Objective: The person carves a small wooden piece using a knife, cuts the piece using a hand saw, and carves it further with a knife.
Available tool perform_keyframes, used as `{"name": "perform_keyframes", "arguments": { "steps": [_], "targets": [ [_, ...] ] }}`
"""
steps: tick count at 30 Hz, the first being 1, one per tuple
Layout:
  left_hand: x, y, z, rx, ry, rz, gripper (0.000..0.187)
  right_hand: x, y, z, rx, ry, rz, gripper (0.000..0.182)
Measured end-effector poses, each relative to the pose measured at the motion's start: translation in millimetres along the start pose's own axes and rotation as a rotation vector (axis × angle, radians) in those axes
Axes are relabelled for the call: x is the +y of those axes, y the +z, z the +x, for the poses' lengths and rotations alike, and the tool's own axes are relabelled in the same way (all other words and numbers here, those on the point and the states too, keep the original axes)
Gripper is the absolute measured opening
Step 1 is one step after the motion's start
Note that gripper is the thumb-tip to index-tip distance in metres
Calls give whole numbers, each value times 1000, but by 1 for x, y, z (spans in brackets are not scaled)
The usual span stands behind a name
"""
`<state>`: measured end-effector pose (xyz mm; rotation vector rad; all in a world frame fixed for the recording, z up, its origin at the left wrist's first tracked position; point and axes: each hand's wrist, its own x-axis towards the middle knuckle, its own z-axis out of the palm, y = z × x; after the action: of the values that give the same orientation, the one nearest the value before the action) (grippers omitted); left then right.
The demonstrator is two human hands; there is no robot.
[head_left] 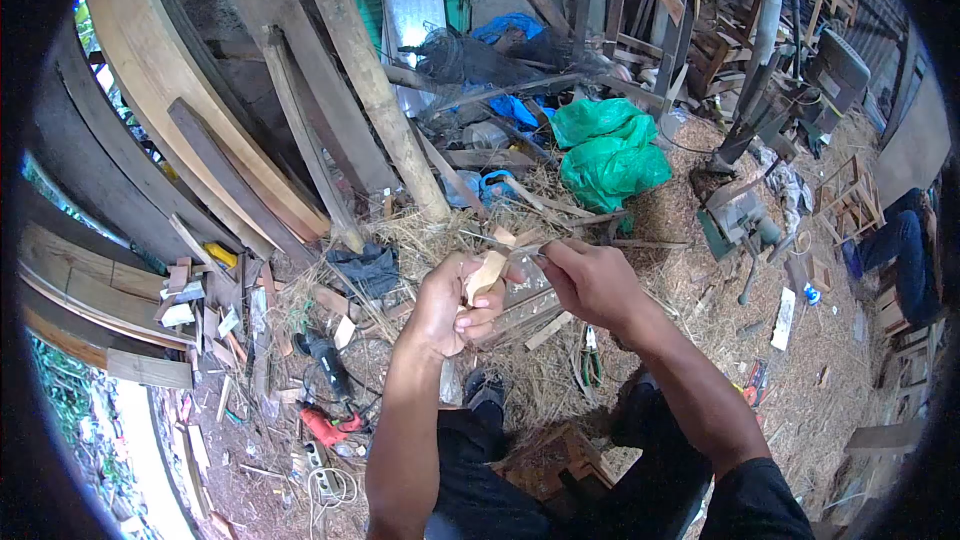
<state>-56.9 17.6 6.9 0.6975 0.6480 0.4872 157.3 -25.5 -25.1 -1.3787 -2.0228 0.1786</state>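
Observation:
My left hand (440,308) is wrapped around a small pale carved piece of wood (487,274), which points up and away from me. Close beside it, my right hand (597,285) is closed, with its thumb and forefinger pinched together. A thin metal tool (525,249), looking like a narrow blade, runs from these fingers across the upper part of the wood. Its handle is hidden inside my right hand, and its exact kind cannot be made out. Both hands are held in front of me, above my knees.
Long planks (170,70) lean at the left. A green plastic sheet (612,155) lies ahead, near a bench vise (738,225). Pliers (592,358), a red power tool (328,427) and a power strip (322,475) lie on the shaving-covered floor. Another person's leg (900,250) shows at right.

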Motion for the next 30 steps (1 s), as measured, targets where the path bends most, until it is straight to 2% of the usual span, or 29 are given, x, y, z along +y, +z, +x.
{"name": "perform_keyframes", "arguments": {
  "steps": [4, 7, 11, 12, 15, 18, 20, 23, 27, 30],
  "targets": [
    [1, 10, -2, 87, 29, 128, 47, -2, 8, -1, -18, 24, 26, 15],
    [5, 4, -8, 78, -4, 248, 47, -13, 3, -3, -174, 98, 100, 15],
    [3, 1, -6, -2, -3, 230, 39, 5, -13, 2, -346, -31, 513, 21],
    [5, 6, -5, 7, 22, 208, 35, 6, -13, 2, -353, 48, 601, 25],
    [12, 4, 0, 26, 76, 211, 35, -5, -17, -1, -93, 50, 544, 20],
    [7, 0, 2, 70, 153, 217, 35, -5, -14, -3, -43, 83, 362, 10],
    [3, 4, 2, 158, 229, 290, 35, -9, -13, -4, 13, 48, 276, 10],
    [-2, -1, 8, 180, 248, 315, 33, -8, -3, -7, 55, -3, 188, 10],
    [0, 3, 10, 172, 220, 323, 34, -6, 2, -9, -104, 106, 48, 11],
    [-2, 7, 11, 249, 245, 470, 30, -2, 8, -10, -115, 133, -12, 10]
  ]
}}
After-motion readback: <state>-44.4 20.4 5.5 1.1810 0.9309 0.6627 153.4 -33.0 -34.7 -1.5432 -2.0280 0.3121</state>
